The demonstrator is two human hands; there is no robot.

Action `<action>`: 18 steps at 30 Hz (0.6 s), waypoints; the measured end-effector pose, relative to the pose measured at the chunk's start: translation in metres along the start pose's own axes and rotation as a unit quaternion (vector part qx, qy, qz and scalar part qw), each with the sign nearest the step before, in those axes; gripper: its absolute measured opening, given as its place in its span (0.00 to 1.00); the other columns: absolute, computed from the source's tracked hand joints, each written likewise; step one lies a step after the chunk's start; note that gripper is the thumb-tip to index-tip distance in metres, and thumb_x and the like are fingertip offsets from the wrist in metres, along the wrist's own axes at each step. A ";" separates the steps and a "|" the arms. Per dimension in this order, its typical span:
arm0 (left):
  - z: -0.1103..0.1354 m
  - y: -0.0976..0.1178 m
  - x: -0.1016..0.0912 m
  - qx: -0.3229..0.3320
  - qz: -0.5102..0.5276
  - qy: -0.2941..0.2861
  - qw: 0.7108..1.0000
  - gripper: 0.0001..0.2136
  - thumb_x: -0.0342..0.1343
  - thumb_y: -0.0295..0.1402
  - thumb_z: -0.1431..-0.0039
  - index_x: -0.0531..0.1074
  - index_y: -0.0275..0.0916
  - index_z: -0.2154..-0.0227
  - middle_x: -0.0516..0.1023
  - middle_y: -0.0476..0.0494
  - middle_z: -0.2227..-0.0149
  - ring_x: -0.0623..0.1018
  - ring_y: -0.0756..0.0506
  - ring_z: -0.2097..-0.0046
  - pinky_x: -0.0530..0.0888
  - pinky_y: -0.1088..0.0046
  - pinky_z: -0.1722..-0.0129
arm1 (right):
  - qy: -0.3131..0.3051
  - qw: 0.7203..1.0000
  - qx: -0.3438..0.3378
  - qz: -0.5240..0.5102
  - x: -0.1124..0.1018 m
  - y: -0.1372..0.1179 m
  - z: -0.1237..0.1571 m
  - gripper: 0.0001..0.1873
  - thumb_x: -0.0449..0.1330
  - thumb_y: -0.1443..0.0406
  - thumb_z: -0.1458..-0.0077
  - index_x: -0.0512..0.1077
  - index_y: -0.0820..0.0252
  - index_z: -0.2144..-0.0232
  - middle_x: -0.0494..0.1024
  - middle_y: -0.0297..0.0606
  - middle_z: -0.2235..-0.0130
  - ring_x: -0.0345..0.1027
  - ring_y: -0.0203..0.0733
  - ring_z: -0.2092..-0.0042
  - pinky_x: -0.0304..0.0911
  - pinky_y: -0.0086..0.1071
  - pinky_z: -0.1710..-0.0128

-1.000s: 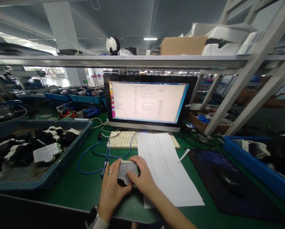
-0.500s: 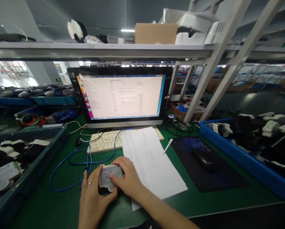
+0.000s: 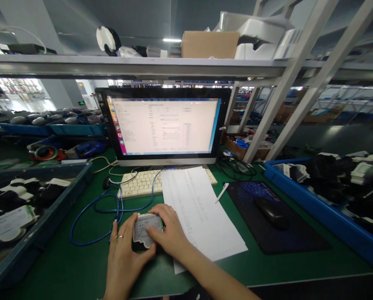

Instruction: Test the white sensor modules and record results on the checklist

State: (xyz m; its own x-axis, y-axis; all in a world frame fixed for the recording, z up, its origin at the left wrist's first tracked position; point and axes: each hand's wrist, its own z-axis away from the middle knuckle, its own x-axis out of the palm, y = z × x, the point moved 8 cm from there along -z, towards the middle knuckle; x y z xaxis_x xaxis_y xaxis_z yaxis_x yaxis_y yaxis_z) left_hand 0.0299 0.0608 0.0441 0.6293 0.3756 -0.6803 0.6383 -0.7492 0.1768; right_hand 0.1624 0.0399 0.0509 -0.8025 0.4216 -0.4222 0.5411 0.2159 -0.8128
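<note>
At the lower centre of the frame, both hands grasp a small module point(image 3: 141, 229) with a pale labelled face and a dark underside; the left hand point(image 3: 123, 258), a ring on one finger, frames its left side, fingertips at the upper left corner and thumb along the lower edge; the right hand point(image 3: 171, 233) curls its fingers over the upper right edge and lays its thumb across the face; the print there is too small to read. Left of the hands, a blue cable point(image 3: 79, 244) loops over the green table point(image 3: 80, 273); above them lies a cream keyboard point(image 3: 139, 184), partly covered by printed sheets point(image 3: 201, 212); a white pen point(image 3: 221, 193) rests at the sheets' right edge; further right, a black mouse point(image 3: 270, 213) sits on a dark mouse pad point(image 3: 292, 239). At mid-frame stands a lit monitor point(image 3: 170, 129); bins of black-and-white parts flank the table, one at the lower left point(image 3: 53, 229), a bluer one at the right point(image 3: 325, 214).
</note>
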 end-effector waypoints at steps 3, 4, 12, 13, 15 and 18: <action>0.000 0.000 0.000 0.000 0.000 -0.001 1.000 0.30 0.54 0.40 0.49 0.56 0.37 0.43 0.74 0.36 0.53 0.76 0.37 0.52 0.58 0.48 0.40 | -0.001 1.000 0.000 -0.003 0.000 0.000 0.000 0.15 0.63 0.67 0.54 0.70 0.55 0.61 0.73 0.35 0.57 0.64 0.43 0.54 0.57 0.39 0.53; 0.000 0.000 -0.001 -0.002 0.000 0.000 1.000 0.30 0.54 0.40 0.49 0.56 0.37 0.43 0.74 0.36 0.53 0.76 0.37 0.53 0.58 0.49 0.40 | 0.000 1.000 -0.001 -0.003 0.000 0.001 0.000 0.15 0.63 0.67 0.54 0.70 0.55 0.61 0.73 0.35 0.57 0.64 0.43 0.54 0.57 0.38 0.53; -0.003 0.004 -0.003 0.003 -0.005 0.001 1.000 0.28 0.53 0.39 0.48 0.58 0.33 0.45 0.74 0.33 0.53 0.76 0.37 0.53 0.59 0.48 0.40 | -0.005 1.000 0.008 -0.003 0.002 0.003 0.001 0.16 0.63 0.69 0.55 0.69 0.56 0.60 0.72 0.36 0.57 0.63 0.43 0.53 0.56 0.39 0.52; -0.003 0.004 -0.003 0.004 -0.005 0.003 1.000 0.28 0.53 0.39 0.48 0.58 0.33 0.45 0.74 0.33 0.53 0.76 0.37 0.53 0.59 0.48 0.40 | -0.005 1.000 0.008 -0.004 0.002 0.003 0.000 0.16 0.63 0.69 0.55 0.69 0.56 0.61 0.72 0.36 0.57 0.63 0.43 0.53 0.56 0.39 0.52; -0.003 0.004 -0.004 0.005 -0.004 0.008 1.000 0.28 0.54 0.39 0.48 0.58 0.33 0.45 0.74 0.33 0.54 0.76 0.37 0.53 0.59 0.48 0.40 | -0.003 1.000 0.006 -0.005 0.002 0.003 0.000 0.16 0.64 0.69 0.55 0.70 0.56 0.61 0.73 0.36 0.57 0.63 0.44 0.54 0.56 0.39 0.52; -0.001 0.002 -0.003 -0.003 0.001 0.002 1.000 0.29 0.55 0.39 0.49 0.58 0.34 0.45 0.74 0.34 0.53 0.76 0.37 0.53 0.59 0.48 0.40 | 0.001 1.000 0.005 -0.005 0.002 0.004 0.001 0.16 0.63 0.69 0.55 0.70 0.55 0.61 0.73 0.36 0.57 0.63 0.44 0.54 0.56 0.39 0.52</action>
State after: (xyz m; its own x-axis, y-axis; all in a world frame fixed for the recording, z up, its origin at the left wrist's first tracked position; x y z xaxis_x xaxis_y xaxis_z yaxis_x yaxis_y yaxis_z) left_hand 0.0301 0.0589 0.0470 0.6319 0.3761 -0.6777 0.6400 -0.7463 0.1826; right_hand 0.1630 0.0409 0.0467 -0.8079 0.4203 -0.4131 0.5300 0.2118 -0.8211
